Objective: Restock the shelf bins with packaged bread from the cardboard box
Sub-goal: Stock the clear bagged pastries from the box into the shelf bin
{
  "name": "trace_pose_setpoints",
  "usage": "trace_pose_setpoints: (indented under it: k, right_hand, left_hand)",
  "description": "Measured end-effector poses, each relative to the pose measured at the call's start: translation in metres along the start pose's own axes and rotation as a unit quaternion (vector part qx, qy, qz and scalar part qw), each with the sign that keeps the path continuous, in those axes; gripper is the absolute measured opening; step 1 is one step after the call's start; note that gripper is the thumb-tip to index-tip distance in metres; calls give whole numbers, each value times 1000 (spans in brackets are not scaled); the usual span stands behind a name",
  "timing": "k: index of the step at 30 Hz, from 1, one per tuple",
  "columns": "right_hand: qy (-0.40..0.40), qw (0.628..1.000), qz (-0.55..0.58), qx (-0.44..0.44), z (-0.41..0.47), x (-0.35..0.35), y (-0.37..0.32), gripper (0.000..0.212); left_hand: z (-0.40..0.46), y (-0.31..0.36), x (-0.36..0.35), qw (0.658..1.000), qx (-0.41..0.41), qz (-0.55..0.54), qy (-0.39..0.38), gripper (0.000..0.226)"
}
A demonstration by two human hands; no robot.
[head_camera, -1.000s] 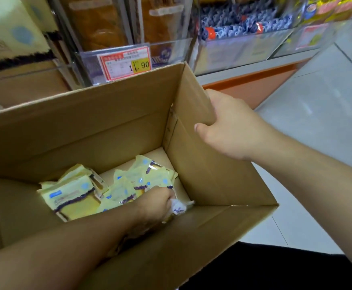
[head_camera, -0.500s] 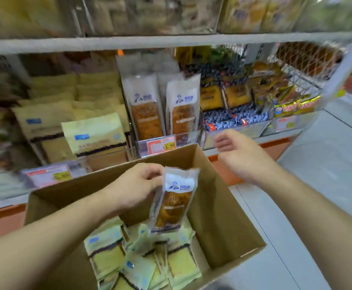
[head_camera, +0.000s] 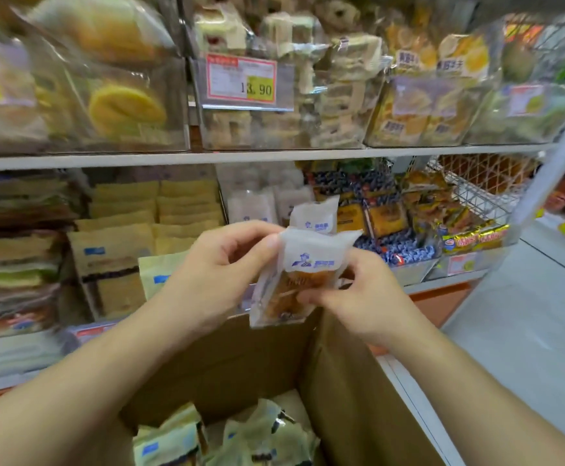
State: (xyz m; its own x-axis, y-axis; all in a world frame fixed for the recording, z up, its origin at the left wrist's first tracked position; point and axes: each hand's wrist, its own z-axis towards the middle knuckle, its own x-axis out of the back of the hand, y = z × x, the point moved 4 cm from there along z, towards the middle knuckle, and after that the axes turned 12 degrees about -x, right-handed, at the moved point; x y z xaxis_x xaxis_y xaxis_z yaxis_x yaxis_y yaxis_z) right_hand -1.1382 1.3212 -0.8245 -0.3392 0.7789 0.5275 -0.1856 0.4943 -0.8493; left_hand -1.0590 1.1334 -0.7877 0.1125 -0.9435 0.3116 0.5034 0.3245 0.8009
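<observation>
We held one bread packet (head_camera: pixel 294 280) above the cardboard box (head_camera: pixel 348 381), before the shelf bins (head_camera: pixel 274 210): our left hand (head_camera: pixel 217 267) pinched its top, our right hand (head_camera: pixel 361 297) gripped its side.

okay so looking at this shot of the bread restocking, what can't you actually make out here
Head view only:
- Cardboard box: its bottom is cut off by the frame's lower edge, and the forearms cover part of the inside.
- Bread packet: the left hand and right hand cover its sides; small print is unreadable.
- Left shelf bins: motion-blurred.
- Lower price tags: too blurred to read.
</observation>
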Motion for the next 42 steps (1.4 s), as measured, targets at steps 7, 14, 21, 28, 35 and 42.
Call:
trace_pose_setpoints:
  k: [7, 14, 21, 28, 35, 42]
  right_hand:
    - [96, 992, 49, 57, 37, -5, -6, 36]
    - [83, 995, -43, 29, 55, -36, -1, 40]
    - [144, 978, -130, 72, 50, -27, -5, 41]
    - [220, 970, -98, -26, 60, -3, 17, 84]
    - [152, 982, -86, -71, 92, -6, 35, 72]
    - [164, 978, -105, -77, 114, -7, 48, 56]
  left_hand:
    - [11, -13, 22, 997, -44, 55, -25, 34]
    - [15, -50, 30, 990, -20, 136, -20, 21]
    - [19, -61, 35, 973, -3, 231, 12, 18]
    - [24, -58, 22, 948, -14, 313, -47, 45]
    - [39, -73, 23, 904, 1, 426, -26, 54]
    - [44, -89, 29, 890, 34, 455, 5, 44]
